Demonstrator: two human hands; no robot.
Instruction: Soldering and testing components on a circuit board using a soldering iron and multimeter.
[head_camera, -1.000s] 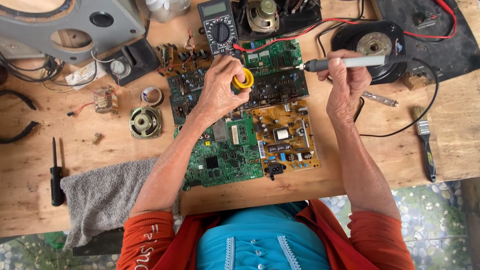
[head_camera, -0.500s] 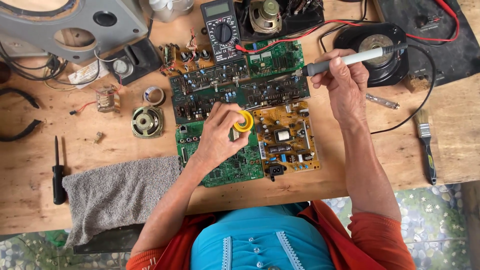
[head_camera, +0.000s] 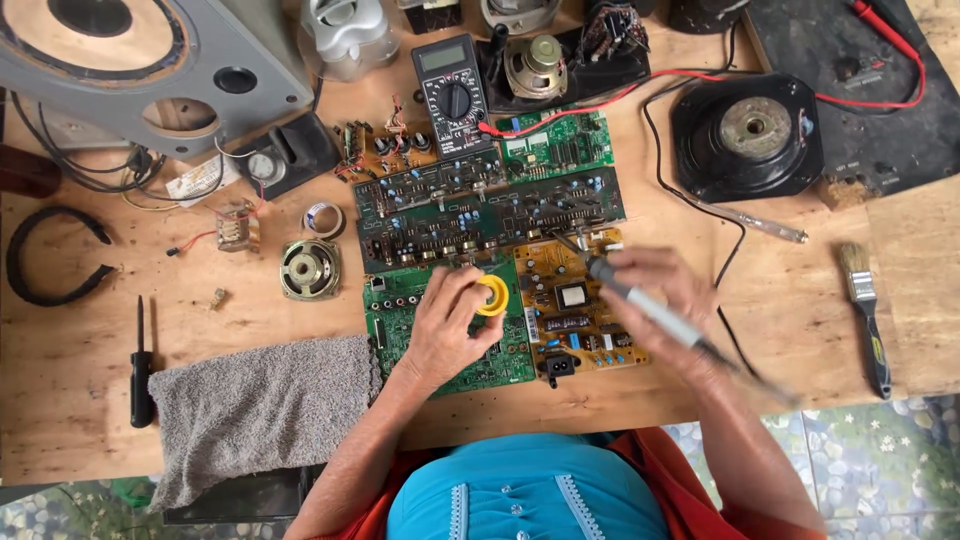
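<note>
My left hand (head_camera: 447, 325) holds a small yellow spool of solder (head_camera: 492, 295) over the green circuit board (head_camera: 400, 312) at the table's middle. My right hand (head_camera: 662, 305), blurred by motion, grips a soldering iron (head_camera: 630, 300) with its tip pointing up-left over the yellow-brown circuit board (head_camera: 572, 320). The iron's black cable (head_camera: 735, 235) trails back across the table. Two long dark circuit boards (head_camera: 490, 210) lie just beyond both hands.
A multimeter (head_camera: 452, 95) with red lead sits at the back, beside a black speaker magnet (head_camera: 748, 135) and a grey speaker panel (head_camera: 140, 60). A grey towel (head_camera: 255, 405), a black screwdriver (head_camera: 140, 365), a small speaker (head_camera: 308, 268) lie left. A paintbrush (head_camera: 865, 310) lies right.
My right hand has swung the soldering iron down from the back right to over the yellow-brown board. My left hand has drawn the yellow spool toward me, onto the green board.
</note>
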